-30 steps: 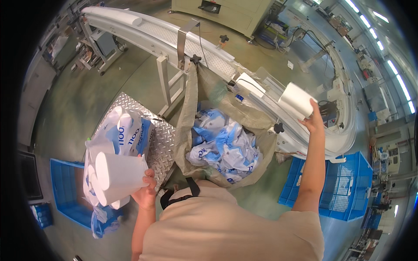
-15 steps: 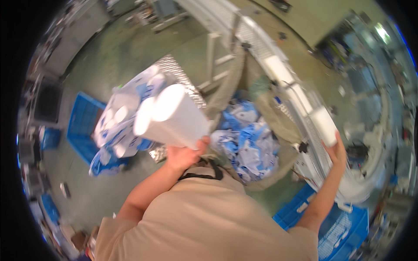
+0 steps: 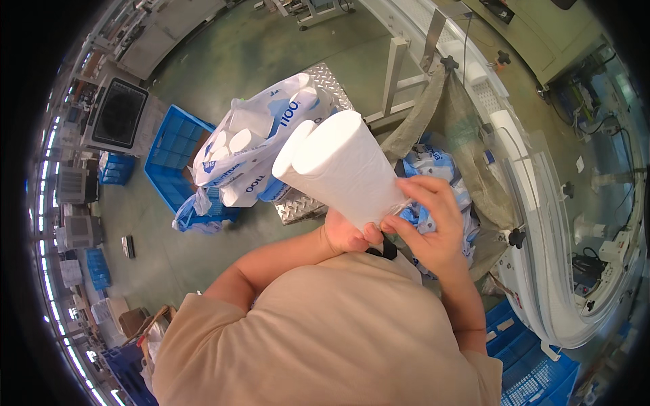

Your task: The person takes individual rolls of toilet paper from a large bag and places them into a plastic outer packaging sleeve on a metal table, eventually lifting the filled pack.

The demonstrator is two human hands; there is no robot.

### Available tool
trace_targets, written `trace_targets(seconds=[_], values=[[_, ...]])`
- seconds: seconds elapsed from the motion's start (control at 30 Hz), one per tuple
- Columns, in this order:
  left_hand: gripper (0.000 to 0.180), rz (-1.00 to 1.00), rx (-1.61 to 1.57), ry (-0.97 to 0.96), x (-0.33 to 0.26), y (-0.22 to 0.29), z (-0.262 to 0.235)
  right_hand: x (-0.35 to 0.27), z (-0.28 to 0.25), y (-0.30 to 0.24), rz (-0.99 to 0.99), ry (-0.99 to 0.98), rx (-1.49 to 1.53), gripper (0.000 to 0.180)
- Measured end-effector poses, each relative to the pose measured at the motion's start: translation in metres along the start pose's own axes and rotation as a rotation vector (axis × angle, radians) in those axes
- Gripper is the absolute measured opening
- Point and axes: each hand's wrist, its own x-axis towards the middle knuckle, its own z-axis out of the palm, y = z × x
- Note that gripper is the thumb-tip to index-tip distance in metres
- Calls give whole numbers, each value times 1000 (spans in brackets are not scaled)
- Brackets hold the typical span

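Observation:
A bunch of long white paper rolls [image 3: 352,166] is held in front of my chest, tilted with the round ends away to the upper left. My left hand [image 3: 349,232] is closed round their near underside. At the near right end of the rolls, my right hand [image 3: 433,227] has its thumb and fingers curled against the paper. Whether another roll is inside the right hand's grip is hidden. Just beyond, a clear and blue plastic bag [image 3: 264,145] full of white rolls rests on a metal tread-plate platform [image 3: 328,84].
A blue crate [image 3: 177,128] stands left of the bag. On the right, a curved white conveyor [image 3: 484,98] carries white rolls [image 3: 508,128]. A cloth sack [image 3: 467,128] with blue and white plastic bags [image 3: 433,162] hangs beside it. Another blue crate [image 3: 535,365] is at lower right.
My right hand has left the roll on the conveyor and come in to the rolls in my left hand. The rolls stay in my left hand. The whole view has shifted.

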Motion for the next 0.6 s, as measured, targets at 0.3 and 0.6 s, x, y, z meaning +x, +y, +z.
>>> trace_targets(seconds=[0.3,0.6], values=[[76,-11,56,-18,-3,-3,6,-6,19,17,351,442,428,13],[75,215,294,247,-10,8,19,-48,-39,69,575,124,116,31]])
